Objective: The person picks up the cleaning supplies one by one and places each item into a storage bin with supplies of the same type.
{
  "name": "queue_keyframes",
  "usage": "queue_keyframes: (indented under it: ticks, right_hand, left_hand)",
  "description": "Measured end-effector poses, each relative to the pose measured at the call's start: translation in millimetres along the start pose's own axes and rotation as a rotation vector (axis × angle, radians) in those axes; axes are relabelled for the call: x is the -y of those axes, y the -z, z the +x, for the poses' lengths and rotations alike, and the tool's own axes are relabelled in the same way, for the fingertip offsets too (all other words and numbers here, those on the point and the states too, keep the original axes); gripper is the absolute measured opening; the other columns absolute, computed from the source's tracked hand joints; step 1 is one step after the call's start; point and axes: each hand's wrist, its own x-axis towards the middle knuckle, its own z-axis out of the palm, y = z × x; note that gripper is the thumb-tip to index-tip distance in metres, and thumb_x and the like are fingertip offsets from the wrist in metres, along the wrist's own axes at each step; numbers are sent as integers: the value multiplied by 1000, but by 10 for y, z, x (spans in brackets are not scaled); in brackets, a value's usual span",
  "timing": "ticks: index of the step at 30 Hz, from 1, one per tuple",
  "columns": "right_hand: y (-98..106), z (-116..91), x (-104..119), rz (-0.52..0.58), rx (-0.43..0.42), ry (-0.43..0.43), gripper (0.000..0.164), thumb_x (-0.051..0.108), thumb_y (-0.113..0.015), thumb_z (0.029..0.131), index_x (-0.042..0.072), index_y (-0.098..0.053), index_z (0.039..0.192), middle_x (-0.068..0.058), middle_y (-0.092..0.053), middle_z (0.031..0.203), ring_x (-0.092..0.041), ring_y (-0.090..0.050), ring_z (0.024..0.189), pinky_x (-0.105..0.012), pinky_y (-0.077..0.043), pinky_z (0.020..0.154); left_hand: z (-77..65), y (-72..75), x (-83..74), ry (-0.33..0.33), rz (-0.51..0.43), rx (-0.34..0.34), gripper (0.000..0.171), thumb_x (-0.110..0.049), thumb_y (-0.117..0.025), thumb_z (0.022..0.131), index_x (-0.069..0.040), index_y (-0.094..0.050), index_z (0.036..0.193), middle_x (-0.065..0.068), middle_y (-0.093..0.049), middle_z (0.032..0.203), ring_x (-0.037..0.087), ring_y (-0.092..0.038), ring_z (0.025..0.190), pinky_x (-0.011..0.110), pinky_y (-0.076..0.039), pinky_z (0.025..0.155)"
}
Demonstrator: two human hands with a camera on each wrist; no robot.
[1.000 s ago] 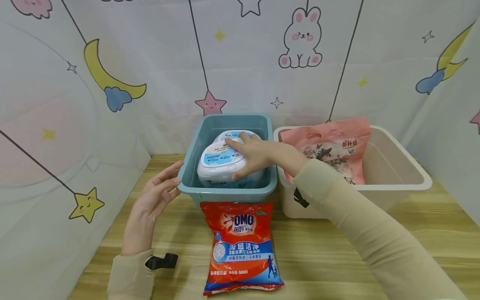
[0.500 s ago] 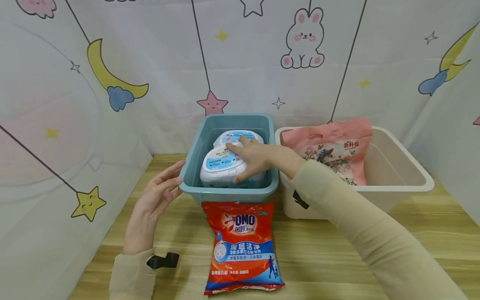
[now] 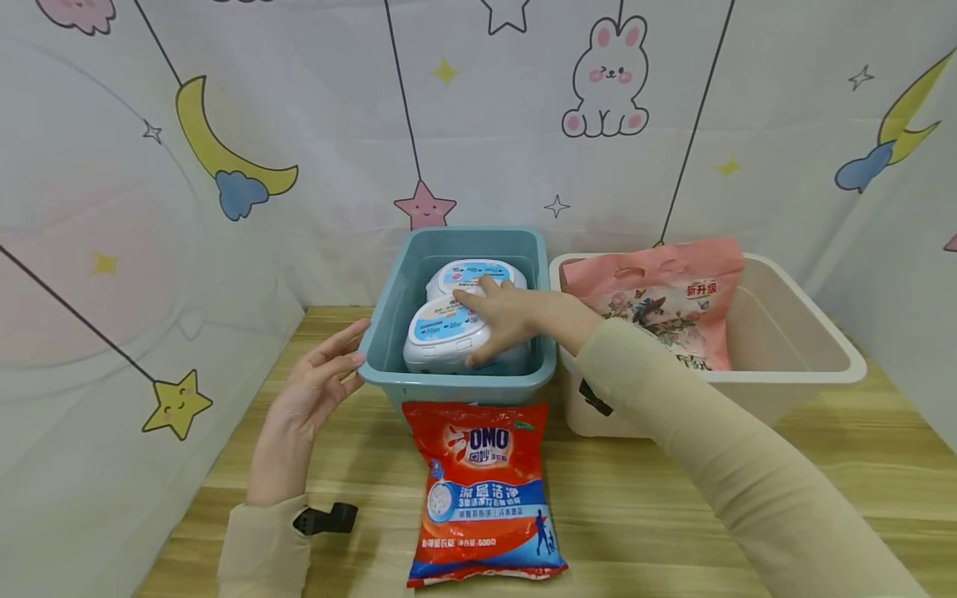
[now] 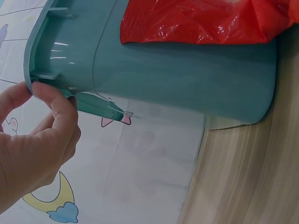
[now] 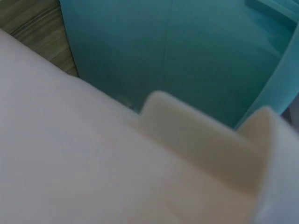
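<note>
A blue-green plastic bin [image 3: 458, 381] stands on the table and holds two white tubs with blue labels. My right hand [image 3: 512, 317] reaches into it, fingers spread over the lid of the nearer tub [image 3: 441, 342] and thumb at its front, gripping it. That tub sits tilted against the farther tub [image 3: 473, 271]. With thumb and fingers my left hand [image 4: 44, 140] pinches the bin's left rim, as the left wrist view shows. The right wrist view shows only bin walls, including the blue-green bin [image 5: 135, 51]; the right hand is out of sight there.
A red OMO detergent bag [image 3: 484, 498] lies against the front of the blue-green bin. Right of it, a cream bin [image 3: 785, 311] holds a pink bag [image 3: 661, 299] leaning at its left end. A printed cloth [image 3: 508, 108] hangs behind the wooden table [image 3: 635, 515].
The nearer tub has shifted slightly right and settled a little lower in the bin, with my right hand on it. My left hand stays at the rim.
</note>
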Motion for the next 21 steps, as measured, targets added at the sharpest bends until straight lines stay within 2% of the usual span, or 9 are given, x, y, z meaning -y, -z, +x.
queue_keyframes:
  ticks: [21]
  right_hand:
    - [-76,98,27,-30,50,-29,101,61,-65,80,26,-9,156,-17,-2,162,-48,-10,146,-66,-18,113]
  left_hand:
    - [2,2,4,-4,12,1,53,-2,-52,96,-7,-39,146,-4,-59,117,8,-61,102,22,-52,84]
